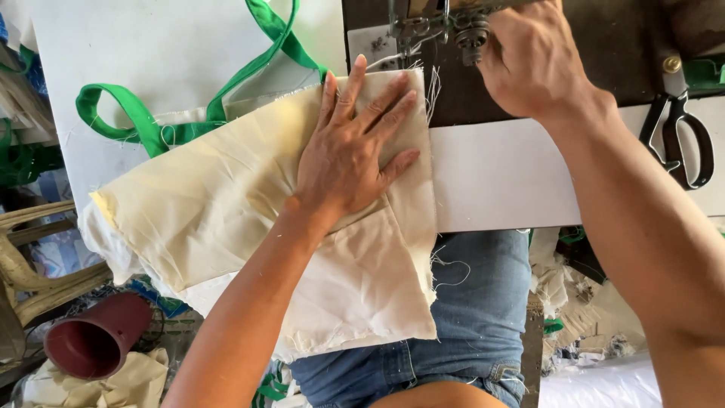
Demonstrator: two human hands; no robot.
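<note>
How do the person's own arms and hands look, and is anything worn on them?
Both arms are bare up to the frame edge, with no sleeves in view. The left hand and right hand wear no gloves; no rings, watch or bracelets are visible. The nails are short and unpainted.

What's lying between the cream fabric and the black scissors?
Head view: bare white tabletop, crossed by the right hand's forearm, between cream fabric and black scissors.
</note>
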